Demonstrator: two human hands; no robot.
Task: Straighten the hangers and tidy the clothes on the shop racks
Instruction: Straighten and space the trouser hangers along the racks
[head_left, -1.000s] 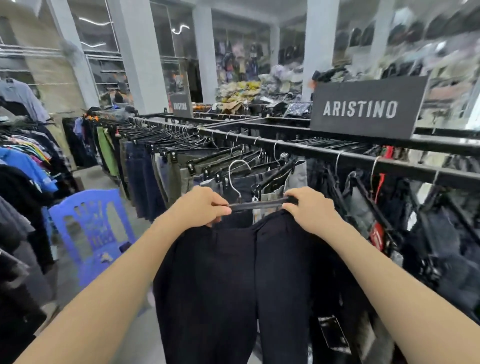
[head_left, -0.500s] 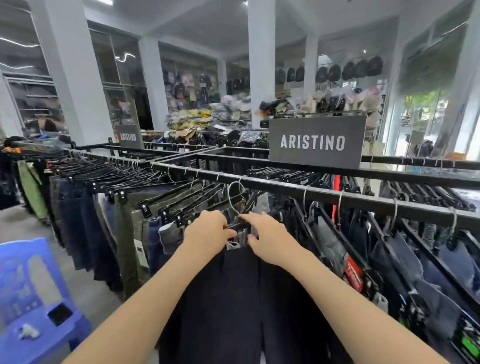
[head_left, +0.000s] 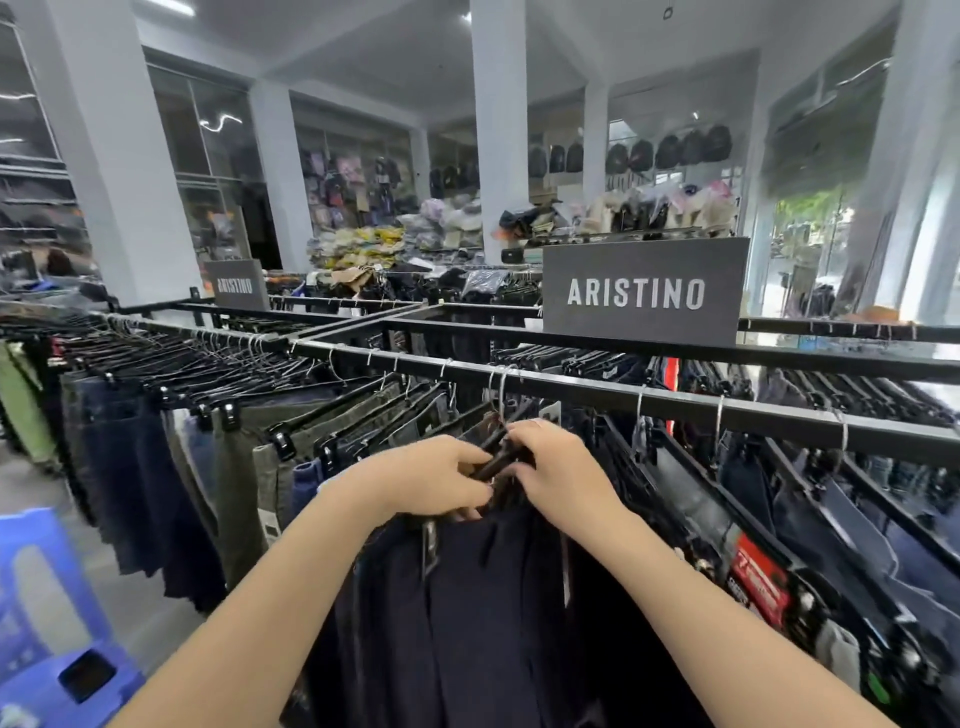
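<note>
Both your hands are closed on the black plastic clip hanger (head_left: 493, 460) of the dark navy trousers (head_left: 467, 623), at the middle of the near black metal rail (head_left: 675, 402). Your left hand (head_left: 436, 480) curls round its bar, and your right hand (head_left: 558, 467) seems to pinch its top. This pair is half-straightened; the crooked hangers (head_left: 208, 364) far left are still to do. Your fingers hide the clips, and the hook's seat is blurred.
</note>
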